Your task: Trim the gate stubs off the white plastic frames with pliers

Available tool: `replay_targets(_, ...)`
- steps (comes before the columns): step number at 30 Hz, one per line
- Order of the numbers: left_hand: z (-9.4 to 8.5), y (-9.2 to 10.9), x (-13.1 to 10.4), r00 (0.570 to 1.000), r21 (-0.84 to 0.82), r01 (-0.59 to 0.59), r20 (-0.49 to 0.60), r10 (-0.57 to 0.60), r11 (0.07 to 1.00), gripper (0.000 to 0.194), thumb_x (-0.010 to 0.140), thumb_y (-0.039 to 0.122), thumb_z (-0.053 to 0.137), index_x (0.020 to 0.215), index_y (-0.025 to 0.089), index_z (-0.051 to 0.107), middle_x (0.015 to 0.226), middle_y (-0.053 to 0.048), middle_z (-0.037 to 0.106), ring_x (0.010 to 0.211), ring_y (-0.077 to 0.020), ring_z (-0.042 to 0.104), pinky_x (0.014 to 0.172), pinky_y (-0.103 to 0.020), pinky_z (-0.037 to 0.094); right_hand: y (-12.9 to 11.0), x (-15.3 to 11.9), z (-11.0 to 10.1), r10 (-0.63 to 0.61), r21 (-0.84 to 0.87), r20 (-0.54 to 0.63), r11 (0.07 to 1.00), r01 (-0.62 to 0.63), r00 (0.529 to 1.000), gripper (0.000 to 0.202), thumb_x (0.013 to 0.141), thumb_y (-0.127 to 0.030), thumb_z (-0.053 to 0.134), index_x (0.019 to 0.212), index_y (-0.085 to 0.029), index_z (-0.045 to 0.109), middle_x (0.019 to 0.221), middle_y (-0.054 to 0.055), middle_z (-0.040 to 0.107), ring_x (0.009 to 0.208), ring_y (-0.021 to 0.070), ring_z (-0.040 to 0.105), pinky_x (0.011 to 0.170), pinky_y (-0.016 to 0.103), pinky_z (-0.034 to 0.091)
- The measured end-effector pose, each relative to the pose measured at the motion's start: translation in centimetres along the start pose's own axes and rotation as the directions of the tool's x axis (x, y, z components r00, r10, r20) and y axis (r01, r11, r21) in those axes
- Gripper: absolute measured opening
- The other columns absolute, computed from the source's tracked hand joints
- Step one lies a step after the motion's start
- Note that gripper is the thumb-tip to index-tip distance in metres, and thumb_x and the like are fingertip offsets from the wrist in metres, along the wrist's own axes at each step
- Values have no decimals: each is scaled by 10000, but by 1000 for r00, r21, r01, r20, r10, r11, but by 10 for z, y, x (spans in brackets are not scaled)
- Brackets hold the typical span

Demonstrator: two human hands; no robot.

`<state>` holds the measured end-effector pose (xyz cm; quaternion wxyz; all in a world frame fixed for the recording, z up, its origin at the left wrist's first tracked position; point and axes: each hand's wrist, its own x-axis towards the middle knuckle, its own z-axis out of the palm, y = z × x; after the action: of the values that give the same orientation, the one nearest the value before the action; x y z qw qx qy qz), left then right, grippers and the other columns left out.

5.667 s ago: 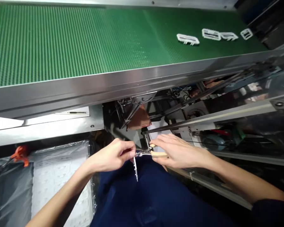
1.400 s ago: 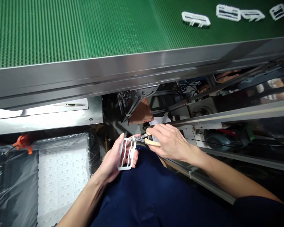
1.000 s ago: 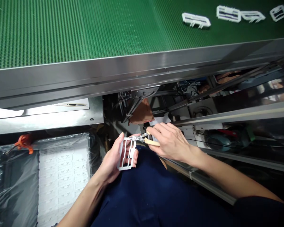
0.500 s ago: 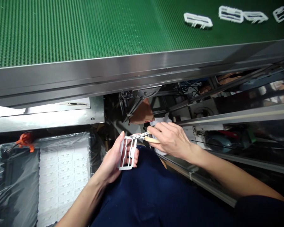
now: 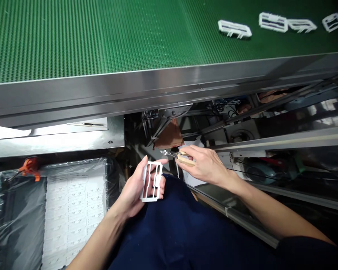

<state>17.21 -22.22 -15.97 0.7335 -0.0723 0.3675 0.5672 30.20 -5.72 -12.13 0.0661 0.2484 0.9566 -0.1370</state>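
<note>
A white plastic frame (image 5: 144,187) with long slots rests upright in my left hand (image 5: 132,191), whose thumb and fingers close round its sides. To the right, my right hand (image 5: 207,167) grips nippers (image 5: 186,160) with pale yellow handles. The metal jaws point left, a little above and right of the frame's top edge, apart from it. Several similar white parts lie at the upper right on the green ribbed belt, one of them a long piece (image 5: 234,29) and another a small frame (image 5: 332,22).
A metal rail (image 5: 157,78) edges the green belt (image 5: 101,37). At the lower left stands a plastic-lined box (image 5: 17,225) holding white parts or sheets, with an orange-handled tool (image 5: 30,168) on its rim. Below the belt is a metal shelf (image 5: 115,131); machine frames fill the right.
The nippers in my right hand have moved right and away from the frame's top edge. The left hand and frame stay nearly still. The belt parts appear slightly lower and further left.
</note>
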Motion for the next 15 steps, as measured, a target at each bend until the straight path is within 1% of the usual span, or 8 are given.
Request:
replay_targets(4, 3, 0, 2, 999, 14, -44, -17, 44, 999, 443, 868, 579, 331, 1027, 221, 539, 710, -33, 574, 581, -165, 545, 613, -341, 495, 8, 1, -1, 69, -15, 6, 998, -69, 998, 296, 841, -424, 486, 1039, -211, 544, 962, 36, 610, 892, 189, 563, 764, 281, 365)
replay_targets(6, 4, 5, 4, 992, 156, -115, -27, 121, 981, 380, 861, 556, 384, 884, 207, 532, 765, -32, 580, 595, -155, 534, 588, -309, 480, 13, -1, -3, 121, 10, 12, 993, -121, 993, 263, 846, -399, 476, 1022, -215, 545, 973, 41, 603, 925, 200, 555, 788, 299, 364)
replay_targets(7, 5, 9, 6, 982, 290, -177, -17, 190, 941, 353, 858, 529, 421, 811, 193, 520, 755, -30, 579, 601, -149, 524, 581, -286, 466, 15, -2, -3, 159, 45, 16, 986, -159, 987, 240, 851, -388, 464, 1002, -221, 548, 960, 35, 602, 906, 193, 557, 774, 295, 369)
replay_targets(8, 5, 16, 7, 963, 450, -243, 3, 270, 860, 332, 857, 497, 449, 767, 184, 511, 717, -25, 572, 597, -143, 513, 577, -265, 448, 18, -3, -3, 201, 91, 20, 975, -202, 979, 219, 855, -382, 452, 976, -227, 549, 937, 28, 601, 874, 183, 560, 747, 287, 374)
replay_targets(9, 7, 23, 8, 936, 609, -299, 35, 352, 735, 303, 863, 463, 458, 772, 181, 521, 671, -16, 559, 586, -138, 502, 578, -252, 433, 20, -5, -2, 241, 133, 24, 961, -242, 970, 205, 857, -377, 441, 948, -229, 550, 908, 23, 599, 843, 177, 559, 719, 279, 376)
replay_targets(11, 12, 40, 7, 872, 834, -362, 146, 467, 415, 243, 884, 391, 433, 949, 193, 559, 644, -5, 560, 593, -142, 510, 623, -249, 430, 24, -8, 1, 301, 190, 31, 935, -301, 953, 186, 850, -372, 438, 903, -229, 546, 864, 18, 594, 800, 174, 554, 683, 274, 372)
replay_targets(13, 23, 57, 3, 812, 911, -395, 287, 508, 117, 340, 899, 314, 375, 1216, 239, 474, 776, -23, 616, 687, -160, 564, 709, -265, 446, 28, -14, 7, 343, 223, 38, 912, -343, 938, 168, 836, -363, 445, 879, -231, 540, 849, 16, 590, 786, 178, 551, 670, 275, 364)
replay_targets(15, 40, 73, -3, 770, 900, -421, 421, 479, -114, 406, 894, 271, 347, 1292, 266, 423, 947, -51, 645, 847, -183, 599, 801, -283, 445, 32, -20, 14, 379, 257, 50, 889, -379, 924, 150, 823, -353, 449, 852, -232, 533, 832, 10, 589, 771, 176, 551, 664, 271, 360)
